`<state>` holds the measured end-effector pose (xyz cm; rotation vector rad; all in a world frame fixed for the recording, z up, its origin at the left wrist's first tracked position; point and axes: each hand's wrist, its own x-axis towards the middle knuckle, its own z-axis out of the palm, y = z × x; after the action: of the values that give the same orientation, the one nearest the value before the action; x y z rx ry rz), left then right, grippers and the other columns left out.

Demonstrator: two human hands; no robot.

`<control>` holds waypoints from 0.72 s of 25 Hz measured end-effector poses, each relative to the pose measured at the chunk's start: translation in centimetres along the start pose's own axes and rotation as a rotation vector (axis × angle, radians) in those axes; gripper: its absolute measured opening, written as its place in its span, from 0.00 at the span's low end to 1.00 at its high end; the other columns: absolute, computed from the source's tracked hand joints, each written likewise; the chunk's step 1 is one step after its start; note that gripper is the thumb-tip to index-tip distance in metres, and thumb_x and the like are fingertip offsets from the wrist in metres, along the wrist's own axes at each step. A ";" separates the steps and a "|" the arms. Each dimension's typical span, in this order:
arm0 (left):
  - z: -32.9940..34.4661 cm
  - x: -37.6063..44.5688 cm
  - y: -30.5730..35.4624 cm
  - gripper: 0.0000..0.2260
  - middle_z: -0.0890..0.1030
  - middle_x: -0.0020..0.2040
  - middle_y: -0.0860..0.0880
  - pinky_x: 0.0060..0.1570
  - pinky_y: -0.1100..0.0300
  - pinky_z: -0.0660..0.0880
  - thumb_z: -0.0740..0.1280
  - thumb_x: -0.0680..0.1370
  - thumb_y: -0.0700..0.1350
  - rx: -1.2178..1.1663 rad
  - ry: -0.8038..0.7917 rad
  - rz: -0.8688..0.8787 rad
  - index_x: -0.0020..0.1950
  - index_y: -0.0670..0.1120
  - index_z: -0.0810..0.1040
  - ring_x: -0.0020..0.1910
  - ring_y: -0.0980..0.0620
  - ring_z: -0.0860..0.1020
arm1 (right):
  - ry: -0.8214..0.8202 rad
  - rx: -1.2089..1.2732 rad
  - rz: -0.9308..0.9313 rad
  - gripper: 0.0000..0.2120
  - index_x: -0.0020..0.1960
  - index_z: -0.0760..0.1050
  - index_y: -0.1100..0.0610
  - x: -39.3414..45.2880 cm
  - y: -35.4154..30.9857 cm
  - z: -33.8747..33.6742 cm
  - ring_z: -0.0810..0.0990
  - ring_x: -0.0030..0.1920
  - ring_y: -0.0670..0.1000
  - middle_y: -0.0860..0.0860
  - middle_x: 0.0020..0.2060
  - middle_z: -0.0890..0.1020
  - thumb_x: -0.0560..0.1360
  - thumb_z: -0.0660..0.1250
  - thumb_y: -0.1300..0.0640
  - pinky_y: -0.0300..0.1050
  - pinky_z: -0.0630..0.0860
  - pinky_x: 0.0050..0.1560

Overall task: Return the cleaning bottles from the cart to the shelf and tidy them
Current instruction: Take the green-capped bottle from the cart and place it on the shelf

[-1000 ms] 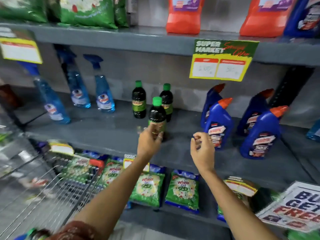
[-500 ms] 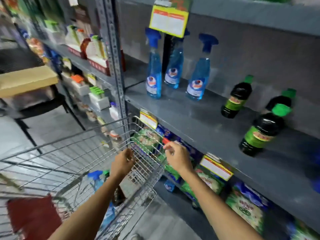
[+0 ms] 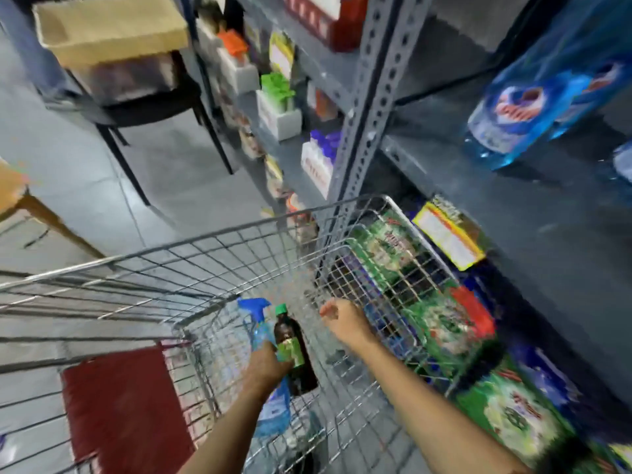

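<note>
Inside the wire cart (image 3: 212, 241) lie a dark bottle with a green cap and green label (image 3: 290, 340) and, beside it on the left, a blue spray bottle (image 3: 263, 333). My left hand (image 3: 268, 366) reaches into the cart and closes around the dark bottle at its label. My right hand (image 3: 342, 319) hovers over the cart to the right, fingers loosely curled and holding nothing. Blue spray bottles (image 3: 533, 107) stand on the grey shelf (image 3: 513, 217) at the upper right.
A red child-seat flap (image 3: 126, 405) sits at the cart's near end. Green detergent packs (image 3: 509, 408) fill the lower shelf to the right. A perforated steel upright (image 3: 366, 107) stands beyond the cart. A black chair (image 3: 136, 107) carrying a cardboard box is on the floor at the back left.
My view has swung down and left from the shelf to the cart. My left hand went into the cart and took hold of the dark bottle; my right hand moved over the cart.
</note>
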<state>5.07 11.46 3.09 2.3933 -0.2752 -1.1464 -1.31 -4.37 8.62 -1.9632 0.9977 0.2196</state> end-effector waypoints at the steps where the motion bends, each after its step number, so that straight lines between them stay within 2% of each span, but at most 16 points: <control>1: 1.0 0.9 -0.8 0.20 0.79 0.56 0.35 0.51 0.55 0.71 0.71 0.71 0.44 -0.029 -0.018 -0.040 0.58 0.35 0.72 0.55 0.41 0.77 | -0.048 -0.001 0.043 0.10 0.52 0.76 0.65 1.3 0.7 1.6 0.80 0.50 0.55 0.61 0.52 0.82 0.72 0.61 0.68 0.43 0.74 0.48; 2: 2.0 1.3 -1.2 0.20 0.79 0.56 0.35 0.50 0.54 0.71 0.71 0.71 0.44 -0.057 -0.030 -0.073 0.57 0.35 0.72 0.55 0.41 0.77 | -0.082 -0.012 0.078 0.10 0.51 0.76 0.67 2.4 1.5 3.1 0.79 0.50 0.56 0.63 0.53 0.81 0.72 0.61 0.68 0.43 0.73 0.48; 5: 4.6 1.6 -1.6 0.21 0.80 0.54 0.36 0.44 0.55 0.71 0.73 0.69 0.46 -0.150 -0.009 -0.186 0.56 0.36 0.74 0.53 0.42 0.79 | -0.203 -0.050 0.171 0.10 0.51 0.76 0.69 4.4 3.3 6.7 0.78 0.54 0.63 0.67 0.53 0.80 0.73 0.63 0.64 0.51 0.73 0.54; 7: 6.1 1.9 -1.2 0.23 0.81 0.51 0.37 0.44 0.55 0.74 0.75 0.65 0.48 -0.187 0.051 -0.242 0.54 0.37 0.75 0.51 0.41 0.79 | -0.275 -0.063 0.230 0.13 0.52 0.76 0.68 5.2 4.1 8.5 0.78 0.55 0.62 0.66 0.53 0.80 0.74 0.63 0.58 0.50 0.73 0.52; 9: 7.0 2.0 -0.6 0.24 0.80 0.49 0.37 0.48 0.51 0.78 0.76 0.63 0.47 -0.202 0.086 -0.265 0.52 0.37 0.73 0.49 0.39 0.79 | -0.303 -0.069 0.285 0.15 0.53 0.75 0.65 5.7 4.4 9.5 0.79 0.50 0.58 0.63 0.53 0.81 0.75 0.62 0.53 0.48 0.72 0.46; 11: 7.4 2.0 -0.4 0.25 0.78 0.49 0.39 0.48 0.50 0.78 0.76 0.63 0.45 -0.234 0.094 -0.307 0.52 0.39 0.69 0.47 0.40 0.79 | -0.324 -0.049 0.326 0.16 0.51 0.76 0.62 6.2 4.2 10.0 0.77 0.44 0.55 0.61 0.51 0.82 0.75 0.61 0.49 0.44 0.70 0.42; 15: 6.8 2.0 -1.8 0.21 0.79 0.46 0.43 0.45 0.54 0.76 0.75 0.65 0.46 -0.341 0.038 -0.230 0.51 0.40 0.72 0.43 0.44 0.78 | -0.323 0.031 0.371 0.16 0.41 0.73 0.57 6.6 3.7 9.7 0.76 0.44 0.54 0.60 0.48 0.81 0.73 0.63 0.44 0.45 0.70 0.45; 18: 4.8 1.5 -2.5 0.15 0.80 0.44 0.43 0.36 0.59 0.80 0.75 0.66 0.41 -0.589 -0.140 -0.112 0.49 0.42 0.76 0.36 0.51 0.80 | -0.298 0.170 0.373 0.19 0.49 0.75 0.59 5.9 3.3 8.1 0.78 0.50 0.57 0.60 0.50 0.80 0.72 0.64 0.43 0.47 0.72 0.50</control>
<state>2.26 11.53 -1.80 1.8322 0.1415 -1.2391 1.97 -2.24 -1.20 -1.5259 1.1342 0.5972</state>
